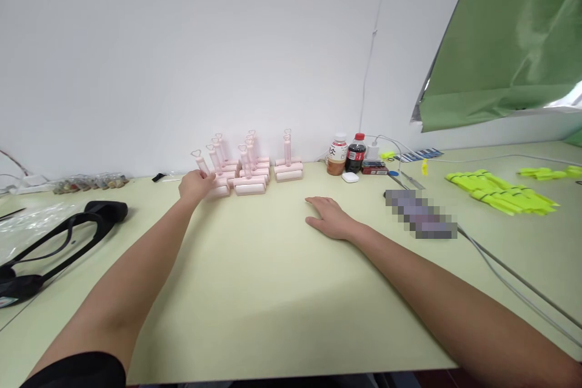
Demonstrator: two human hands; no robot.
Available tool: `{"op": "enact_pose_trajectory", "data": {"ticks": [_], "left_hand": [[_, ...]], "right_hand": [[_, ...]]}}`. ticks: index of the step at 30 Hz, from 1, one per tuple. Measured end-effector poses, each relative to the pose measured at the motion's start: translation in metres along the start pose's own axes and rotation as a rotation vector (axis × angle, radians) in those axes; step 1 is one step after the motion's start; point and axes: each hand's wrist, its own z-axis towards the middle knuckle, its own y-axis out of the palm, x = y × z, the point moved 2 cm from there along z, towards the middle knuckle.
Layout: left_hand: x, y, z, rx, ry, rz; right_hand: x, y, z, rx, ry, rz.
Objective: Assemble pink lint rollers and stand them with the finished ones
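At the left front of a group of pink lint rollers, my left hand [195,187] is closed round one pink lint roller [202,163], its heart-shaped loop tilted left. The hand hides part of that roller. Several more pink lint rollers [250,185] with upright clear pink handles stand close by against the wall. Slightly apart, to their right, are further pink lint rollers [288,173]. My right hand [331,218] lies over the pale green table [254,291], palm down with fingers stretched out, holding nothing.
A white-capped bottle [336,154], a cola bottle [356,153] and a white case [350,177] stand at the back. Right of them lie a blurred phone-like object [421,214], cables and neon-yellow bundles [513,197]. Black straps [68,239] and clear plastic [36,224] lie at left.
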Motion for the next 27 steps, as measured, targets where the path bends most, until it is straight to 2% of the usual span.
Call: {"op": "enact_pose_trajectory", "data": {"ticks": [4,6,9,12,14,16,19,23,27], "left_hand": [[0.006,-0.028,-0.031,0.111,0.065,-0.023],[0.017,-0.036,-0.057,0.122,0.147,-0.158],[0.041,-0.028,-0.104,-0.074,0.173,-0.487],[0.065,-0.006,-0.153,-0.358,0.095,-0.874],[0.076,0.01,-0.18,-0.481,-0.013,-1.175],[0.082,0.022,-0.199,-0.568,-0.066,-1.329],[0.082,0.035,-0.212,-0.64,-0.108,-1.372],[0.075,0.043,-0.211,-0.695,-0.235,-1.497],[0.07,0.042,-0.202,-0.591,-0.237,-1.543]], "right_hand": [[-0.004,-0.002,0.001,0.004,0.005,0.039],[-0.011,-0.004,-0.001,0.003,0.004,0.069],[-0.032,-0.004,-0.011,-0.013,-0.03,0.304],[-0.061,-0.004,-0.027,-0.089,-0.174,0.68],[-0.076,-0.006,-0.035,-0.041,-0.218,0.836],[-0.082,-0.01,-0.039,0.052,-0.176,0.94],[-0.08,-0.013,-0.039,0.133,-0.11,1.043],[-0.071,-0.012,-0.034,0.159,-0.108,1.043],[-0.066,-0.012,-0.03,0.181,-0.106,1.028]]}}
